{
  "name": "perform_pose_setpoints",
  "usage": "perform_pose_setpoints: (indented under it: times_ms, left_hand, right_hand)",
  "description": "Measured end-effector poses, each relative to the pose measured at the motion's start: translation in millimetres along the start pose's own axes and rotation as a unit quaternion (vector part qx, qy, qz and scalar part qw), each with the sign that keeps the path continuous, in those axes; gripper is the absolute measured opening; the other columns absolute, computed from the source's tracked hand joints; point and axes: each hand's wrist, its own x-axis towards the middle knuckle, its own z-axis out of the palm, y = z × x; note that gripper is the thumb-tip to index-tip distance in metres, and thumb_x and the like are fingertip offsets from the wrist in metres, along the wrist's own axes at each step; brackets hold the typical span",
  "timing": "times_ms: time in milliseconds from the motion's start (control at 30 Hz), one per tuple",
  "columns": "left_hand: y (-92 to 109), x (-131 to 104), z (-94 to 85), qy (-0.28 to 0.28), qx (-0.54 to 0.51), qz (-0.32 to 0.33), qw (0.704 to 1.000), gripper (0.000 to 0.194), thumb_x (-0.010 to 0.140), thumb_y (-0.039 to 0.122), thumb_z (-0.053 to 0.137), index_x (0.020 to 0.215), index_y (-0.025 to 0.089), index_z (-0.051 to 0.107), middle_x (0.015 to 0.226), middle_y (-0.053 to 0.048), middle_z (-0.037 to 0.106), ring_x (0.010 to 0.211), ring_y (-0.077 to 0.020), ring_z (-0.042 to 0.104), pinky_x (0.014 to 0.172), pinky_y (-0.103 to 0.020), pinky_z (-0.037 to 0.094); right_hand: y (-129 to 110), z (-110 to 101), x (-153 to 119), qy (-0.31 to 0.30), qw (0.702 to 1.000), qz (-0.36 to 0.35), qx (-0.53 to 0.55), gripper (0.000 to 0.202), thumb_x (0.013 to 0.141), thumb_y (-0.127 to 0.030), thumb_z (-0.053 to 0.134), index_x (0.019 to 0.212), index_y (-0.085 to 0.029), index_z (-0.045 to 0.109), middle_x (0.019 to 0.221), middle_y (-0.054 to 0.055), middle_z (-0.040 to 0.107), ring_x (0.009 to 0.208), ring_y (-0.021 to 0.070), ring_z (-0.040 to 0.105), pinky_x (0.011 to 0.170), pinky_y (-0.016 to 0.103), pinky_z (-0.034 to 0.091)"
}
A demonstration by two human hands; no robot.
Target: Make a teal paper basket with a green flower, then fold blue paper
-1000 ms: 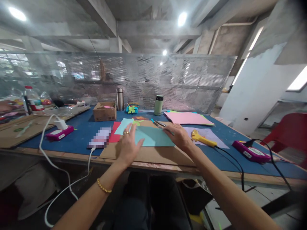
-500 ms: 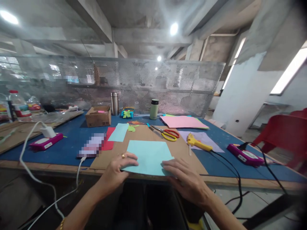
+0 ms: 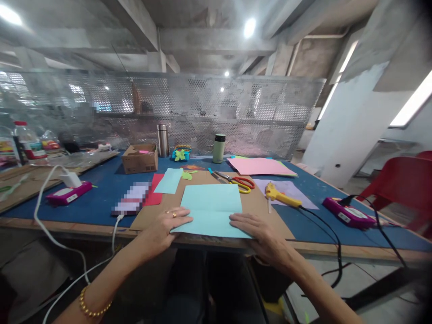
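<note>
A light blue sheet of paper (image 3: 212, 202) with a crosswise crease lies in front of me, its near edge close to the table's front edge. My left hand (image 3: 172, 224) grips the near left corner, fingers on top and the thumb mostly hidden below. At the opposite near corner, my right hand (image 3: 258, 228) has its fingers together on the paper; its thumb is out of sight. Under the sheet is brown cardboard (image 3: 270, 223). Beyond it rest scissors (image 3: 241, 183) with red and yellow handles and a smaller light blue piece of paper (image 3: 168, 181).
A yellow glue gun (image 3: 282, 196) lies on purple paper at right, its black cord trailing over the edge. Pink paper (image 3: 261, 166), a green tumbler (image 3: 219, 149), a steel flask (image 3: 163, 141) and a cardboard box (image 3: 139, 161) stand behind. Purple power strips (image 3: 349, 213) flank the workspace.
The sheet has opened out further at its far side, and its crease now shows. Both hands stay at the near corners. The view has shifted slightly.
</note>
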Motion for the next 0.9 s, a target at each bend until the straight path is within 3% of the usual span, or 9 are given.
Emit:
perform_pose_setpoints:
  times_ms: [167,333,467,600,700,767,900]
  left_hand:
    - [1.8,10.2,3.5,-0.018,0.046,-0.026,0.998,0.047,0.095,0.016,0.052,0.140,0.026,0.063,0.153,-0.008,0.055,0.148,-0.0246,0.042,0.121,-0.049,0.038]
    - [5.3,16.7,4.6,-0.005,0.076,-0.016,0.997,0.040,0.097,0.034,0.058,0.135,0.025,0.066,0.151,-0.010,0.057,0.145,-0.0285,0.045,0.119,-0.049,0.039]
    - [12.9,16.7,-7.3,0.045,0.018,-0.012,0.999,0.025,0.096,0.031,0.057,0.110,0.026,0.077,0.124,-0.007,0.073,0.117,-0.0239,0.065,0.104,-0.040,0.049]
    - [30.0,21.1,-26.6,0.037,-0.043,-0.100,0.993,0.029,0.095,0.036,0.054,0.083,0.025,0.078,0.102,0.000,0.077,0.087,-0.0187,0.068,0.084,-0.029,0.052]
    - [33.9,28.4,-26.5,0.049,-0.032,-0.151,0.987,0.032,0.094,0.039,0.053,0.076,0.024,0.074,0.088,0.000,0.075,0.082,-0.0194,0.066,0.078,-0.028,0.050]
    - [28.3,34.9,-17.3,0.076,-0.019,-0.170,0.982,0.033,0.094,0.040,0.052,0.074,0.023,0.071,0.083,-0.002,0.073,0.082,-0.0206,0.065,0.076,-0.029,0.048]
    - [13.2,47.8,5.1,0.121,0.014,-0.223,0.967,0.028,0.092,0.041,0.053,0.090,0.020,0.071,0.089,-0.005,0.075,0.089,-0.0240,0.067,0.079,-0.033,0.047]
  right_hand:
    - [12.2,-2.8,15.5,-0.040,0.998,0.050,-0.021,0.050,0.086,-0.007,0.053,0.131,-0.021,0.070,0.138,0.013,0.067,0.136,0.0277,0.058,0.115,0.050,0.047]
    - [11.6,-8.8,20.9,-0.069,0.993,0.100,-0.010,0.055,0.086,-0.010,0.053,0.137,-0.023,0.067,0.145,0.009,0.061,0.140,0.0250,0.053,0.120,0.048,0.041]
    - [5.8,-17.2,20.4,-0.087,0.986,0.144,0.015,0.050,0.088,-0.016,0.055,0.136,-0.022,0.067,0.148,0.009,0.060,0.141,0.0256,0.052,0.121,0.047,0.040]
    - [6.3,-26.1,22.3,-0.057,0.976,0.199,0.062,0.040,0.091,-0.039,0.063,0.128,-0.023,0.069,0.140,0.009,0.067,0.130,0.0281,0.061,0.112,0.046,0.048]
    - [9.0,-28.1,24.1,-0.018,0.972,0.216,0.091,0.035,0.095,-0.048,0.057,0.113,-0.023,0.073,0.125,0.007,0.074,0.114,0.0265,0.069,0.097,0.039,0.055]
    - [9.5,-26.5,25.9,-0.005,0.969,0.230,0.084,0.038,0.100,-0.049,0.047,0.095,-0.021,0.073,0.103,0.005,0.076,0.094,0.0227,0.070,0.084,0.034,0.055]
    - [5.0,-21.3,33.6,0.023,0.966,0.257,0.004,0.044,0.099,-0.045,0.046,0.064,-0.021,0.055,0.068,0.000,0.061,0.065,0.0165,0.057,0.063,0.028,0.044]
